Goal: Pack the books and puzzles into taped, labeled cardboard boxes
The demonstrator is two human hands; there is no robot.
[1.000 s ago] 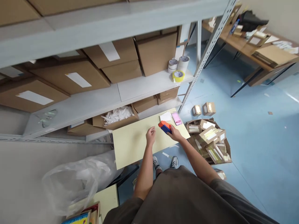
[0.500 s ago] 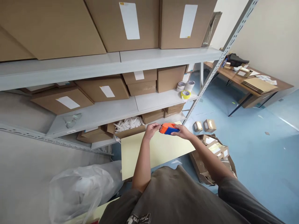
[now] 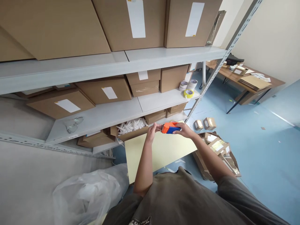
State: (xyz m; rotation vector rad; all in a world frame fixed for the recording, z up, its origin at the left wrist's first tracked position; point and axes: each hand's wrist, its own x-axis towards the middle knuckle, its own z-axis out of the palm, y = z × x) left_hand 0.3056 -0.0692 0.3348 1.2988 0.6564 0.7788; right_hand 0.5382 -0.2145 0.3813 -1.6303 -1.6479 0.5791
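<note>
An orange-and-blue hand-held tool is held out in front of my body, above a pale yellow tabletop. Its exact kind is not clear at this size. My right hand is wrapped round its right end, thumb along the blue side. At the tool's dark left end is my left hand, its fingers closed and pressed together against that end. Whatever lies between those fingertips is too small to make out.
Grey shelving with cardboard boxes runs across the front. Tape rolls stand on its middle shelf. A box of white pieces sits below. Right are a carton of small boxes and a wooden desk; left, a plastic bag.
My view has shifted slightly, so the shelves and table sit a little farther right. My left fingers have shifted at the tool's left end; my right hand keeps its grip.
</note>
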